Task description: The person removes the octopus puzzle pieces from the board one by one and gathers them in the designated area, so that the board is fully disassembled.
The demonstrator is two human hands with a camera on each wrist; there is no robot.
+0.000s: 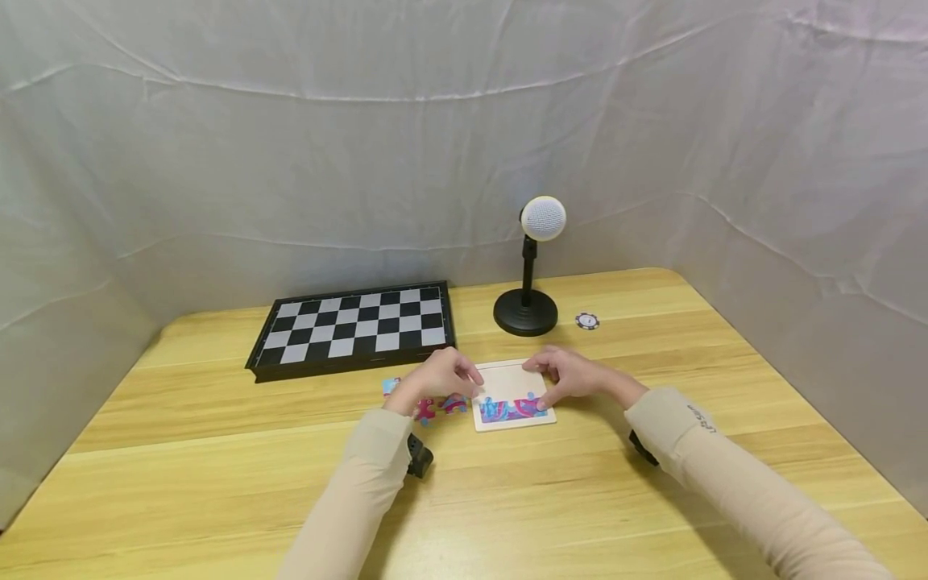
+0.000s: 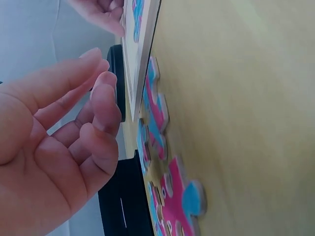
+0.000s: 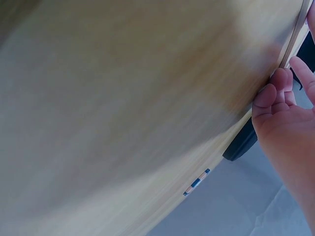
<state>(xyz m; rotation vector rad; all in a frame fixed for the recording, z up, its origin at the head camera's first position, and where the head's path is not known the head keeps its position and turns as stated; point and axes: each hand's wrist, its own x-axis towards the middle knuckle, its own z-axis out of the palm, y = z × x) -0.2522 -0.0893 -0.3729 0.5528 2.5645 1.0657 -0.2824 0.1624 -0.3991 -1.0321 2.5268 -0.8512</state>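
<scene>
A pale wooden puzzle tray lies on the table, its near part filled with pink, blue and purple jigsaw pieces. My left hand is at the tray's left edge. Its fingers are loosely bent, thumb and index tips close together, and nothing shows between them in the left wrist view. Over the tray's right side is my right hand, thumb at the rightmost fitted piece and fingers by the far right corner. Loose jigsaw pieces lie left of the tray, partly hidden in the head view by my left hand.
A black-framed checkered board lies behind and left of the tray. A microphone-shaped object with a round black base stands behind the tray, and a poker chip lies right of it. Grey cloth hangs around the table.
</scene>
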